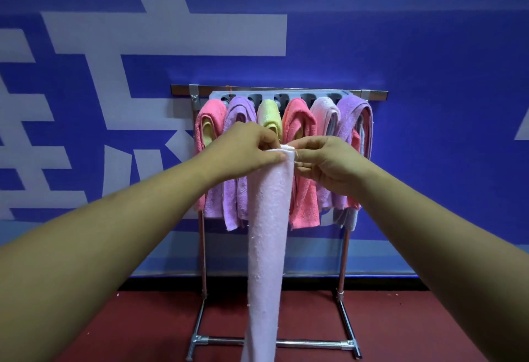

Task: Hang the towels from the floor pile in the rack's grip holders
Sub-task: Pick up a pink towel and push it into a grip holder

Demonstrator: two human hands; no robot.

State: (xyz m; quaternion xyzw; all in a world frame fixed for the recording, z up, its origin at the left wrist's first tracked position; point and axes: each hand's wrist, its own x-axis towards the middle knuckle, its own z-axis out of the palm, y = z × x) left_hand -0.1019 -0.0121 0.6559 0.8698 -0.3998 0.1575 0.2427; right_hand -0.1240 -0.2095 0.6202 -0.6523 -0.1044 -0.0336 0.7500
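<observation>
A long pale pink towel (267, 235) hangs straight down from both my hands, in front of the rack. My left hand (252, 147) pinches its top edge from the left, and my right hand (326, 161) pinches the same edge from the right. Behind them stands the metal rack (345, 250) with a grey grip-holder strip (286, 97) along its top bar. Several towels hang from the holders: pink (207, 121), purple (239, 110), yellow (269, 117), coral pink (300, 121), pale pink (325, 112) and purple (355, 115). The floor pile is out of view.
A blue wall (429, 75) with large white characters rises right behind the rack. The floor (128, 330) is dark red carpet. The rack's base bars (315, 344) run across the floor near the towel's lower end.
</observation>
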